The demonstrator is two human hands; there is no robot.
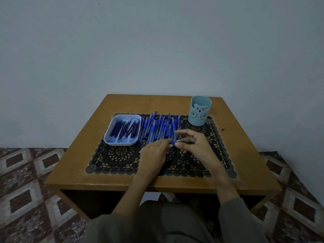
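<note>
A pile of several blue pens (157,128) lies on a black lace mat (121,155) on a small wooden table (78,172). My left hand (154,152) grips a blue pen (172,142) by its barrel, just in front of the pile. My right hand (192,143) pinches the thin silvery tip end of that same pen, fingers curled over it. A white tray (107,137) left of the pile holds several dark blue refills (124,130). A light blue pen cup (199,111) with a bear face stands at the mat's back right corner.
The table stands against a plain pale wall. A patterned carpet (26,172) covers the floor on both sides. My lap in dark cloth fills the bottom of the view.
</note>
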